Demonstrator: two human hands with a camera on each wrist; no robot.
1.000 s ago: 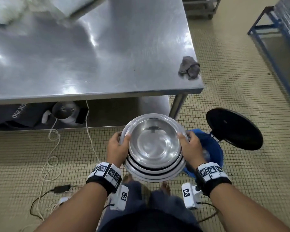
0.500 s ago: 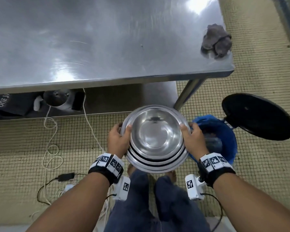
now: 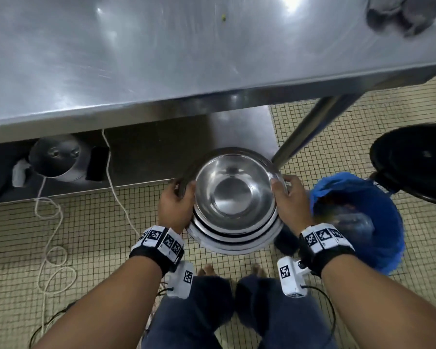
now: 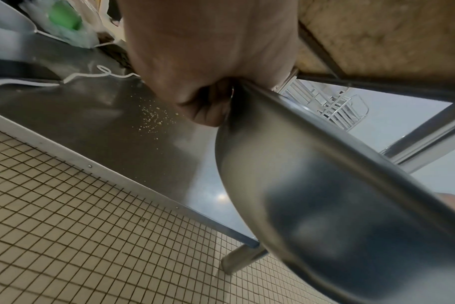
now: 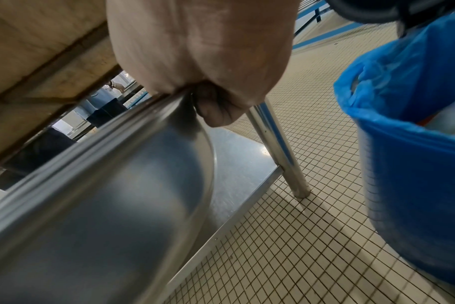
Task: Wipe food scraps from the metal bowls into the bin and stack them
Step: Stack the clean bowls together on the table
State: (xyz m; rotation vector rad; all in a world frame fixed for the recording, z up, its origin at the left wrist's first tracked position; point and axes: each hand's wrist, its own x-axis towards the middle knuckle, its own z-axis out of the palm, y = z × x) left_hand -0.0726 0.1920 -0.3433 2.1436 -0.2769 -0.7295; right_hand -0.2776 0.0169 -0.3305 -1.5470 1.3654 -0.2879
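A stack of nested metal bowls (image 3: 233,197) hangs below the steel table's front edge, above the tiled floor. My left hand (image 3: 175,206) grips the stack's left rim and my right hand (image 3: 288,200) grips its right rim. The top bowl's inside looks shiny, with no scraps that I can see. In the left wrist view my curled fingers (image 4: 208,111) hold the bowl rim (image 4: 312,131). The right wrist view shows my fingers (image 5: 218,111) curled under the rim of the bowls (image 5: 117,185). The bin with a blue liner (image 3: 360,217) stands to the right, holding scraps.
The steel table (image 3: 161,59) fills the top, with a grey cloth (image 3: 398,13) at its right corner. Its leg (image 3: 307,129) stands just behind the bowls. A lower shelf (image 4: 133,131) carries crumbs. The bin's black lid (image 3: 413,162) stands raised. Cords (image 3: 53,222) trail on the floor at left.
The view has dropped and moved closer to the table edge. Both hands have carried the bowl stack forward toward the lower shelf, still gripping both rims.
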